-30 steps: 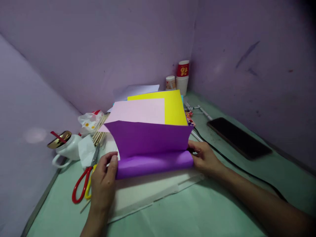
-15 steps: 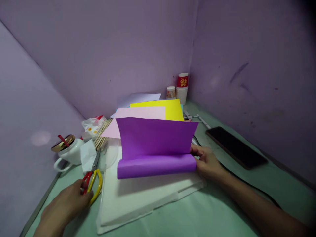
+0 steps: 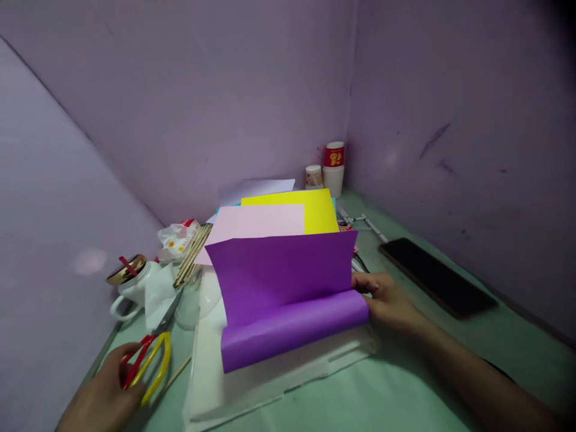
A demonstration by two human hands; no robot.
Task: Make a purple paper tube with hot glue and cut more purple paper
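The green table [image 3: 382,396] is hemmed in by purple walls [image 3: 234,102] at its back and sides. On it a white pad [image 3: 209,390] is laid, probably so that a smooth base is given. Over the pad, in the middle, the purple sheet [image 3: 288,282] is held, its near part curled into a roll, its far part standing up. The pink sheet [image 3: 258,221] and yellow sheet [image 3: 321,211] are stacked behind, presumably out of the way. The roll's right end is clamped by the right hand [image 3: 389,305], it seems to keep the curl from springing loose; some fingers are hidden by paper. The red and yellow scissors [image 3: 165,321] are gripped at the red loop by the left hand [image 3: 105,384], blades pointed away; whether they are lifted cannot be told.

As for edges, the roll's left end is unsupported, and the sheet's upper edge is bowed. On the left, movement is narrowed by the mug [image 3: 137,287] and sticks [image 3: 193,255]; on the right, by the phone [image 3: 438,277]. Most room is judged to be left at the front right.
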